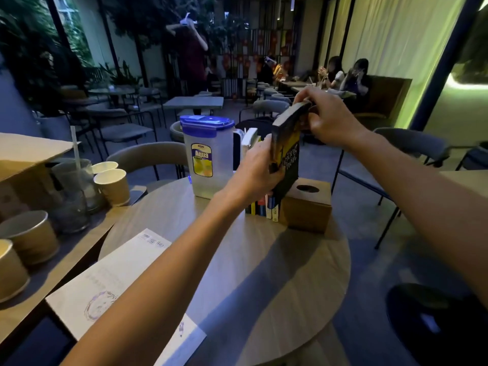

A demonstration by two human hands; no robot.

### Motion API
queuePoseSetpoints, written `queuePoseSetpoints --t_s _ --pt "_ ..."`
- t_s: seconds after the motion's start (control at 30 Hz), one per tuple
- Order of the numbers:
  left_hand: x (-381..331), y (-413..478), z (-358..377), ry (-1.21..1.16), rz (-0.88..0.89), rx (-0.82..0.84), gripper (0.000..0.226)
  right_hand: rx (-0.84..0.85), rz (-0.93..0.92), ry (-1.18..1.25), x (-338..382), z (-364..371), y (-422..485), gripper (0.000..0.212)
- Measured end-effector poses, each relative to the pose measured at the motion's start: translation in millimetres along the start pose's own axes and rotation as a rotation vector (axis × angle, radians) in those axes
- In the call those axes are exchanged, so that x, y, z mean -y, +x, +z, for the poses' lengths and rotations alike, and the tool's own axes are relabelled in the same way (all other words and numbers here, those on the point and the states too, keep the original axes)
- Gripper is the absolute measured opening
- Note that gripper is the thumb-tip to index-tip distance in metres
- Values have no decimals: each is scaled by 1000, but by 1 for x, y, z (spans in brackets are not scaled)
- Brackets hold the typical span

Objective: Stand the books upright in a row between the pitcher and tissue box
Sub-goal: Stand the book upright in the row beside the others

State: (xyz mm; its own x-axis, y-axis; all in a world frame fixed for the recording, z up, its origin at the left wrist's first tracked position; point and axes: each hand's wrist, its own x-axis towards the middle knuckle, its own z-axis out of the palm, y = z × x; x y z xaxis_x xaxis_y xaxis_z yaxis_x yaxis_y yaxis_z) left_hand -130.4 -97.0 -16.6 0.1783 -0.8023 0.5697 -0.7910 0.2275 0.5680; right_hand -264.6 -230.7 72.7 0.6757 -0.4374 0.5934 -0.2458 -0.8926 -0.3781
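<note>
I hold a dark book (286, 151) tilted above the tissue box (306, 207) on the round tabletop (264, 273). My right hand (330, 120) pinches its top edge in a closed grip; my left hand (253, 173) clamps its lower spine side. The book's bottom edge is hidden behind the box corner and my left hand. Left of the tissue box, a row of books (264, 206) stands upright; I see only their lower spines and a few top edges. Further left stands the pitcher (208, 154).
</note>
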Motion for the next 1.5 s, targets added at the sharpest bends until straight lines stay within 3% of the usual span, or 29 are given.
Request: queuePoseSetpoints --t_s 0.13,0.27,0.37,0.47,0.6,0.8,0.93,1.07,1.2,1.4,1.5 --pt "14 4 27 65 -14 -132 61 -31 29 60 -10 6 -3 32" --pt "20 3 44 38 -53 -222 70 -116 214 70 -24 21 -4 38" --pt "22 6 50 60 -51 -261 67 113 351 -52 -39 39 -15 17" --pt "21 10 53 73 -52 -258 58 358 292 -203 -46 60 -31 9" --pt "16 15 55 94 -61 -270 53 528 250 -271 -50 77 -43 22" --pt "18 21 53 90 -62 -252 53 611 321 -328 -54 84 -49 44" --pt "18 23 52 101 -71 -243 50 575 350 -346 -68 85 -56 40" --pt "17 19 58 104 -85 -227 53 609 417 -361 -68 74 -56 54" --pt "20 11 70 78 -103 -233 61 612 381 -341 -72 74 -55 47" --pt "37 -9 91 21 -143 -245 53 373 297 -112 -58 76 -43 5" --pt "46 -16 100 2 -161 -269 51 300 321 0 -53 75 -38 20"
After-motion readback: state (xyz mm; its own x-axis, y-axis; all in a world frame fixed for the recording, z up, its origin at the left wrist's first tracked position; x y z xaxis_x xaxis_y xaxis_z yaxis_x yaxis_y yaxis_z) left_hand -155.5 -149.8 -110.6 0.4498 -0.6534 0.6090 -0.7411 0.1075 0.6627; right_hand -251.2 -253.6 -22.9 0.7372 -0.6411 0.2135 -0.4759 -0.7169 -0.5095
